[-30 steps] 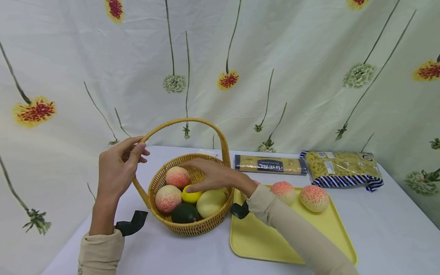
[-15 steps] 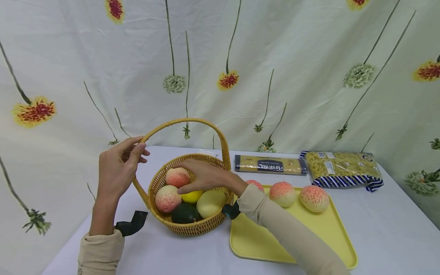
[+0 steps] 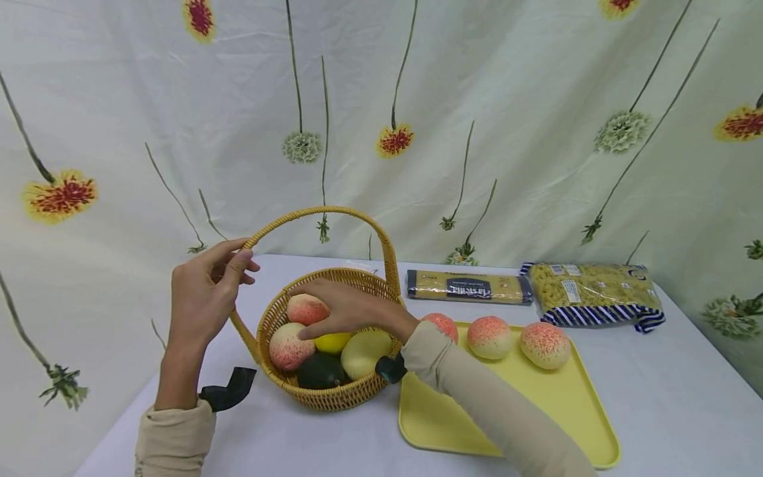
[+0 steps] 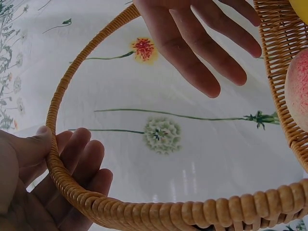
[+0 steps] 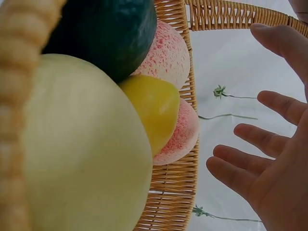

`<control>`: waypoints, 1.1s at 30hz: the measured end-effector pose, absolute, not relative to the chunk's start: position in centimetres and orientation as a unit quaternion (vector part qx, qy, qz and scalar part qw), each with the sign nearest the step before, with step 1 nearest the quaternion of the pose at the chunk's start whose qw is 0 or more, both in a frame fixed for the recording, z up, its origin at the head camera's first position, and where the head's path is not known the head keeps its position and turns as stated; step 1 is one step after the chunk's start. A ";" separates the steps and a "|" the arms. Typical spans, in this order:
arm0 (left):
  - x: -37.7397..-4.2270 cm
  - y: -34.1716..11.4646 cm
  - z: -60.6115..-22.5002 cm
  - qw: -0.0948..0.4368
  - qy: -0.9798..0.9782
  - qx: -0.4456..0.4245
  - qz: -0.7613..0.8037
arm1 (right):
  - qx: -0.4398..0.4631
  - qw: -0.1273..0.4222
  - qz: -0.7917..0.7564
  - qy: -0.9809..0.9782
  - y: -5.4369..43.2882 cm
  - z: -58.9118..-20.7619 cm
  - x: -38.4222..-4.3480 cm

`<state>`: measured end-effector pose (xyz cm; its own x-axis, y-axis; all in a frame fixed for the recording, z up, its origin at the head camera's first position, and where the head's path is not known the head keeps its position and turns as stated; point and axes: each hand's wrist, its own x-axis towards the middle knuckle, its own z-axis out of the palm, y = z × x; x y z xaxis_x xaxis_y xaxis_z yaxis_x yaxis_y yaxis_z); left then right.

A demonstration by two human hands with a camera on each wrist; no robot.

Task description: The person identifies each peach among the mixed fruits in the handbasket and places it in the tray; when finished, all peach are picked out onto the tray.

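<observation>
My left hand (image 3: pixel 207 288) holds the wrapped handle (image 3: pixel 324 209) of a wicker basket (image 3: pixel 334 399), thumb on one side and fingers on the other. Above the fruit in the basket hovers my right hand (image 3: pixel 346 306), fingers spread and nothing in its grasp. Below its fingers lie one peach (image 3: pixel 304 310) and, nearer me, another peach (image 3: pixel 289 349). A yellow fruit (image 3: pixel 332 342), partly hidden by the thumb, sits beside a dark green avocado-like fruit (image 3: pixel 320 371) and a large pale green fruit (image 3: pixel 366 354). The right wrist view shows the spread fingers (image 5: pixel 236 175) apart from the fruit.
Right of the basket, a yellow tray (image 3: pixel 507 417) carries three peaches (image 3: pixel 490 336) along its far side, partly under my right sleeve. Behind it lie a packet of long pasta (image 3: pixel 435 285) and a bag of short pasta (image 3: pixel 596 288). A flowered cloth hangs at the back.
My right hand has moved left across the basket, from over the yellow fruit to over the two peaches. My left hand stays on the handle; the fruit has not moved.
</observation>
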<state>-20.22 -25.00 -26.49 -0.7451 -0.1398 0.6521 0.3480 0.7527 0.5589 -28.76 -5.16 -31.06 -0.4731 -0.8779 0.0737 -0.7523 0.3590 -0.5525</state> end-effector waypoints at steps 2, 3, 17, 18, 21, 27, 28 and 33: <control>-20.2 -25.0 -26.5 0.353 -0.867 -0.061 -0.347 | -0.499 0.119 -0.267 0.816 -5.3 -31.1 -28.8; -20.2 -25.0 -26.5 0.353 -0.867 -0.062 -0.347 | -0.499 0.119 -0.268 0.815 -5.3 -31.2 -28.7; -20.2 -25.0 -26.5 0.350 -0.868 -0.062 -0.346 | -0.521 0.123 -0.261 0.803 -6.4 -31.3 -28.1; -20.2 -25.0 -26.5 0.350 -0.868 -0.063 -0.347 | -0.524 0.122 -0.261 0.801 -6.5 -31.3 -28.1; -20.2 -25.0 -26.5 0.350 -0.868 -0.064 -0.348 | -0.531 0.121 -0.256 0.799 -6.7 -31.2 -27.9; -20.3 -25.0 -26.4 0.352 -0.866 -0.066 -0.347 | -0.534 0.128 -0.248 0.798 -7.1 -31.1 -27.8; -20.3 -25.0 -26.4 0.352 -0.866 -0.066 -0.348 | -0.533 0.130 -0.248 0.798 -7.1 -31.1 -27.8; -20.2 -25.0 -26.5 0.351 -0.868 -0.063 -0.347 | -0.537 0.129 -0.247 0.796 -7.3 -31.2 -27.7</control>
